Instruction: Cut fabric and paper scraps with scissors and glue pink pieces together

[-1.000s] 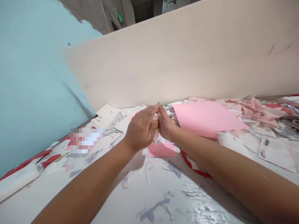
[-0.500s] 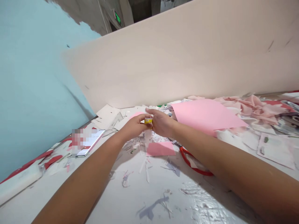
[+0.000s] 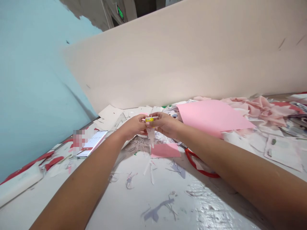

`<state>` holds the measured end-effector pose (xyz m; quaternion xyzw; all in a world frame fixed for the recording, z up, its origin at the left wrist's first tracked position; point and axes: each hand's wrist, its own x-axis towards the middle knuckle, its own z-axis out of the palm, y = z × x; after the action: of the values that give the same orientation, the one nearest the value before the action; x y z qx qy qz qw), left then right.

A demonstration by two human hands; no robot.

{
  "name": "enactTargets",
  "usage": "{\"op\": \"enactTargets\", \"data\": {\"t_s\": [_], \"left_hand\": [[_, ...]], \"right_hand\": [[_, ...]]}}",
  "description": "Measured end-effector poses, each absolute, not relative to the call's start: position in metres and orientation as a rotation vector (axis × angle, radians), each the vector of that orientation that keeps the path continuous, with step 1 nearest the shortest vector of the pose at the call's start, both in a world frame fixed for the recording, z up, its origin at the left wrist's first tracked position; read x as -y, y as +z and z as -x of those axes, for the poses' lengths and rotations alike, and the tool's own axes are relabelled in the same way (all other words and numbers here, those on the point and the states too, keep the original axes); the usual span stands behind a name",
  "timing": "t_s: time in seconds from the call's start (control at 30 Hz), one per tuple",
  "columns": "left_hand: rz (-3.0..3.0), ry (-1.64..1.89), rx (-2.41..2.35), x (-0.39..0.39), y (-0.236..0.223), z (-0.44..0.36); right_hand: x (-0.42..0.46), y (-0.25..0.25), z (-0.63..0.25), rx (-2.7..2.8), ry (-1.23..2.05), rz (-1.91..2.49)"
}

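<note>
Between my fingertips is a small yellow-banded object (image 3: 149, 119) with dark print on the band. A whitish, see-through piece (image 3: 151, 135) that tapers downward hangs below it; its exact kind is unclear. My left hand (image 3: 135, 127) pinches it from the left, and my right hand (image 3: 165, 124) grips it from the right, thumb across the yellow band. Right under the hanging tip lies a small pink paper rectangle (image 3: 165, 150) on the white table (image 3: 115, 204). Close to my right forearm rest scissors with red handles (image 3: 201, 171), partly covered by the arm.
A large pink sheet (image 3: 211, 116) lies right of my hands, with crumpled pink fabric-like pieces (image 3: 261, 110) beyond. At left are a phone (image 3: 92, 143), partly blurred out, and red scraps (image 3: 54, 163). Paper offcuts litter the table. A pale panel (image 3: 179, 60) stands behind.
My hands, pressed together around the object at first, have separated into fingertip grips, uncovering the yellow band and the hanging piece. The phone and scissors show more fully now.
</note>
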<state>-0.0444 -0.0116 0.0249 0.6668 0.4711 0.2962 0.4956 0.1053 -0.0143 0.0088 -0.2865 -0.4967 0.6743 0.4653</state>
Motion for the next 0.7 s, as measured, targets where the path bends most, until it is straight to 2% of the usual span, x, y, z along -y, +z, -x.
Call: {"op": "enactTargets", "data": {"t_s": [0.43, 0.7], "left_hand": [[-1.679, 0.508, -1.226, 0.008, 0.012, 0.049], [-1.678, 0.525, -1.235, 0.005, 0.007, 0.05]], "right_hand": [[0.013, -0.008, -0.105, 1.348, 1.598, 1.004], [0.014, -0.01, -0.103, 1.45, 1.478, 1.073]]}}
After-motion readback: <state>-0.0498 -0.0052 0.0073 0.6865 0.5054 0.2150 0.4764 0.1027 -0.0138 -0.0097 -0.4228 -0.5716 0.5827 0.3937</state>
